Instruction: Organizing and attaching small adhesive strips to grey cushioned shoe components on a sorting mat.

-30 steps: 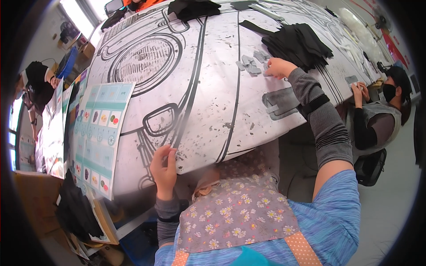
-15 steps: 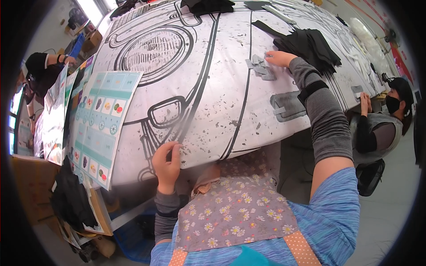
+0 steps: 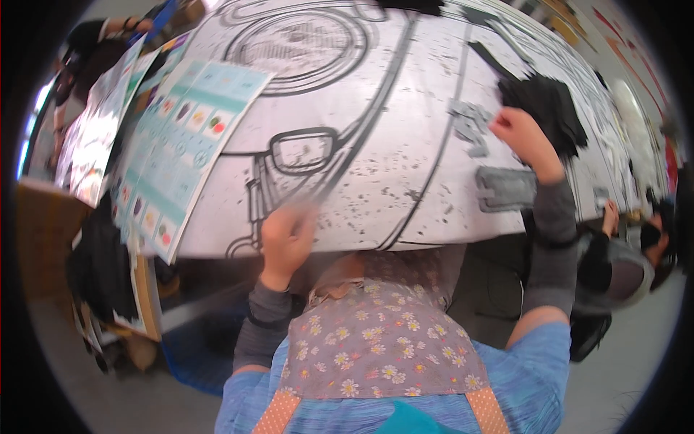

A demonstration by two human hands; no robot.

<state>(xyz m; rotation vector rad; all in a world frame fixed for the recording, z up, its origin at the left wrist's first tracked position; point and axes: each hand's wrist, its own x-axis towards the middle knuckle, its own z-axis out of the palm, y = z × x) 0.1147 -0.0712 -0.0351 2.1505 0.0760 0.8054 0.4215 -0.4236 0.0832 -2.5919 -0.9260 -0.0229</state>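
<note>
The right hand [image 3: 529, 143], fingers drawn together, hung beside small grey pieces [image 3: 470, 123] on a white table cover [image 3: 463, 224] printed with black line drawings [image 3: 272, 153]; whether it grasped a piece could not be told. The left hand [image 3: 286, 240], blurred and curled, was near the cover's front edge, its grasp unclear. A teal-and-white sheet [image 3: 183, 150] showed fruit pictures, its lettering too blurred to read. Black cloth [image 3: 553, 108] lay just beyond the right hand; 1 person in black [image 3: 94, 58] was at left, 1 person in grey [image 3: 627, 276] at right.
</note>
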